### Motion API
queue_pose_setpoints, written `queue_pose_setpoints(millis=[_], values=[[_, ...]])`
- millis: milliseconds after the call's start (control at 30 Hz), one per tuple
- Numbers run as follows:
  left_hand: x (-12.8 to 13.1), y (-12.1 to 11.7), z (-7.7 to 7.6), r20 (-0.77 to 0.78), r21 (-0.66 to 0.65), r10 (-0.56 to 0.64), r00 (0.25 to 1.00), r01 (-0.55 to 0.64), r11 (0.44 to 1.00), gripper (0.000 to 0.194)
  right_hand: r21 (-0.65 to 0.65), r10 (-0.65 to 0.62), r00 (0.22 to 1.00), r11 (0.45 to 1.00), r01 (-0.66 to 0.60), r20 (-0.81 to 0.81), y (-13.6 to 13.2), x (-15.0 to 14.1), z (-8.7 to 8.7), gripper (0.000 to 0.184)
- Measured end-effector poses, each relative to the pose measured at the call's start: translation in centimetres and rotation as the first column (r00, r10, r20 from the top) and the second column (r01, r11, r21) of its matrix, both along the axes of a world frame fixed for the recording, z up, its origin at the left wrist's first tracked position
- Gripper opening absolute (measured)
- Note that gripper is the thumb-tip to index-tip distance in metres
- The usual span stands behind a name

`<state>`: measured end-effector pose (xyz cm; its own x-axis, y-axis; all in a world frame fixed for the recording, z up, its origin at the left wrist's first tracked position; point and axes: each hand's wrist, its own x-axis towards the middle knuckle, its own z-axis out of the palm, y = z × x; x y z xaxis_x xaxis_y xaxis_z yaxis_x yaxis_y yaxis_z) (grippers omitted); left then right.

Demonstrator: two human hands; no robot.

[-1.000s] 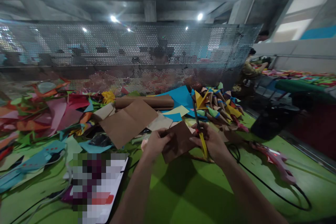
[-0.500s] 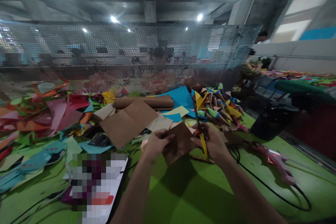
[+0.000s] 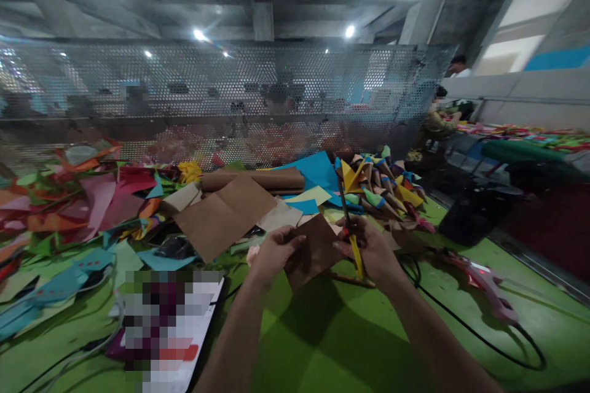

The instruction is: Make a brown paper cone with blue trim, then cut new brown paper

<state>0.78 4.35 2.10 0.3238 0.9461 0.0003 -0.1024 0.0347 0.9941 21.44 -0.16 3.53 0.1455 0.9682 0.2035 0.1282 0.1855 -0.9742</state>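
Observation:
My left hand [image 3: 276,253] pinches the left edge of a small brown sheet of paper [image 3: 313,255] between thumb and fingers. The sheet hangs tilted above the green table. In my right hand [image 3: 369,249] is a slim tool with a yellow handle [image 3: 355,255], seemingly scissors, its dark blade upright and a red part near the grip. The right thumb tip meets the sheet's right edge. Behind my hands lies a larger brown sheet [image 3: 225,215], slightly creased. A thin brownish strip [image 3: 353,280] shows below the handle.
A pink glue gun [image 3: 488,288] lies on the right, its black cord [image 3: 456,319] curling over the green table [image 3: 332,344]. Coloured paper [image 3: 92,196] is heaped at left, folded paper cones [image 3: 382,184] at back right. A perforated metal screen [image 3: 276,92] stands behind. Another person [image 3: 437,120] sits at right.

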Motion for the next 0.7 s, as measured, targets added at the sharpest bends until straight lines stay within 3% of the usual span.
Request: queue_pose_setpoints(millis=[500, 700], values=[[0.18, -0.16, 0.18, 0.069, -0.04, -0.01, 0.998, 0.013, 0.999, 0.045, 0.0, -0.01, 1.0, 1.0, 0.01, -0.018, -0.03, -0.04, 0.14, 0.048], [0.0, -0.07, -0.12, 0.084, -0.074, 0.018, 0.996, -0.011, 0.997, 0.049, 0.058, -0.059, 0.998, 0.996, 0.061, -0.03, 0.14, 0.24, -0.3, 0.048]])
